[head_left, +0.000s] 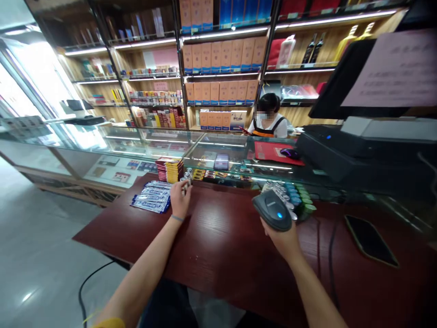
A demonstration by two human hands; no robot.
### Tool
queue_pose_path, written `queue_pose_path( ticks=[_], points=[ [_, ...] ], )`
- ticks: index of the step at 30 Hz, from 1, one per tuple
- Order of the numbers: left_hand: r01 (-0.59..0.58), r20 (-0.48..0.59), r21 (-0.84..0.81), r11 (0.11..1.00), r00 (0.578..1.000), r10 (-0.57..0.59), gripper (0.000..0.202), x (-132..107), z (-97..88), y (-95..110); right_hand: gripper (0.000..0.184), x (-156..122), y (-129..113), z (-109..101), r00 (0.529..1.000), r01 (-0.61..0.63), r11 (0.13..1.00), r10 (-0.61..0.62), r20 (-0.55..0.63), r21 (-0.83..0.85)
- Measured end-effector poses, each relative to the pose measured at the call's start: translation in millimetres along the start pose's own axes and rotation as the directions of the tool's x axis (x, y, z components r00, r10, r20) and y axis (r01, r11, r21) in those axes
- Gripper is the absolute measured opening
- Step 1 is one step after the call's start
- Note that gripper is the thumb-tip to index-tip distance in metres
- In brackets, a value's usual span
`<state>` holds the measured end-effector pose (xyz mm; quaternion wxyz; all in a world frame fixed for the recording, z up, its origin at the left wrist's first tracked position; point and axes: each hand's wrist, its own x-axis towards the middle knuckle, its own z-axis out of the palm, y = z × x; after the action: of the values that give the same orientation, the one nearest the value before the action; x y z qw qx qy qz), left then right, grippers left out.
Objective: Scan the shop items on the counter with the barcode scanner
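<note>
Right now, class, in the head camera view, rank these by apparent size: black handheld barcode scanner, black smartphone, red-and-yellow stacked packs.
Black smartphone, black handheld barcode scanner, red-and-yellow stacked packs; the packs lie farther away, so true size is unsure.

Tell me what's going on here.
In a shop, a person's right hand grips a handheld barcode scanner above a dark red counter, while the left hand pinches a small silver item beside blue-and-white packets. A co-worker stands behind the glass display case.
</note>
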<state>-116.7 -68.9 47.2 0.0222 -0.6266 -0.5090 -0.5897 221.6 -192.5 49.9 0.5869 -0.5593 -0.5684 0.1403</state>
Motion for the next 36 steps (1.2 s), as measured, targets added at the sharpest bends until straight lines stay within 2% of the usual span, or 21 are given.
queue_pose_path(
  ticks=[2,3,7,10,14,16,19,21,22,23,25,27,28,30,33,36],
  points=[
    [0.024,-0.089,0.103,0.994,0.996,-0.014,0.036,3.6,-5.5,-12.4,0.043,-3.7,8.3,6.8,1.000,-0.006,0.999,0.007,0.027,-0.031],
    [0.031,-0.094,0.144,0.989,0.995,-0.017,0.043,4.6,-6.0,-17.7,0.049,-5.3,12.0,8.8,0.999,-0.012,0.999,0.014,0.042,-0.045],
    [0.051,0.016,0.256,0.965,0.998,-0.057,0.067,2.4,-0.7,-34.1,0.053,-10.2,24.1,9.3,0.986,-0.040,0.995,0.053,0.155,-0.089],
    [0.064,0.082,0.276,0.959,0.993,-0.090,0.068,-2.4,2.9,-42.7,0.052,-12.8,28.0,7.8,0.976,-0.032,0.996,0.050,0.211,-0.087],
    [0.079,0.162,0.255,0.964,0.979,-0.123,0.058,-5.4,1.6,-50.7,0.061,-14.7,23.2,9.0,0.981,-0.006,0.996,0.023,0.192,-0.089],
    [0.098,0.172,0.225,0.969,0.975,-0.139,0.051,-4.2,-0.7,-50.9,0.062,-14.6,19.3,9.5,0.979,-0.003,0.995,0.022,0.205,-0.095],
    [0.158,0.116,0.093,0.983,0.979,-0.168,0.046,0.2,-2.8,-41.7,0.059,-13.7,16.9,8.9,0.978,0.000,0.994,0.022,0.208,-0.106],
    [0.232,0.083,-0.108,0.967,0.971,-0.224,0.051,3.3,-1.7,-29.3,0.060,-12.8,17.9,8.4,0.980,-0.001,0.994,0.023,0.196,-0.111],
    [0.284,0.092,-0.247,0.926,0.959,-0.270,0.056,4.3,-0.5,-21.9,0.061,-12.5,18.5,8.3,0.980,-0.003,0.994,0.025,0.196,-0.112],
    [0.348,0.131,-0.394,0.851,0.937,-0.323,0.060,4.8,1.0,-14.4,0.062,-12.3,18.6,8.4,0.979,-0.004,0.994,0.027,0.201,-0.112],
    [0.508,0.307,-0.619,0.599,0.858,-0.411,0.062,4.0,4.2,-0.5,0.062,-12.5,16.0,9.2,0.976,-0.003,0.993,0.027,0.214,-0.115],
    [0.667,0.524,-0.667,0.334,0.737,-0.427,0.055,1.1,6.4,9.9,0.058,-13.4,8.5,10.5,0.973,0.010,0.992,0.019,0.228,-0.124],
    [0.726,0.608,-0.645,0.240,0.677,-0.414,0.052,-0.9,7.1,13.4,0.055,-14.1,3.0,11.1,0.974,0.019,0.991,0.012,0.225,-0.135],
    [0.794,0.708,-0.593,0.138,0.595,-0.380,0.048,-5.5,8.2,17.7,0.047,-15.8,-9.5,12.2,0.967,0.039,0.984,0.006,0.255,-0.171],
    [0.829,0.768,-0.553,0.079,0.544,-0.338,0.049,-12.1,11.3,18.4,0.053,-18.9,-24.5,13.8,0.949,0.128,0.950,-0.035,0.313,-0.284],
    [0.853,0.803,-0.520,0.033,0.502,-0.322,0.051,-16.7,16.0,15.3,0.060,-22.2,-29.6,17.4,0.888,0.284,0.893,-0.107,0.448,-0.348]
  ],
)
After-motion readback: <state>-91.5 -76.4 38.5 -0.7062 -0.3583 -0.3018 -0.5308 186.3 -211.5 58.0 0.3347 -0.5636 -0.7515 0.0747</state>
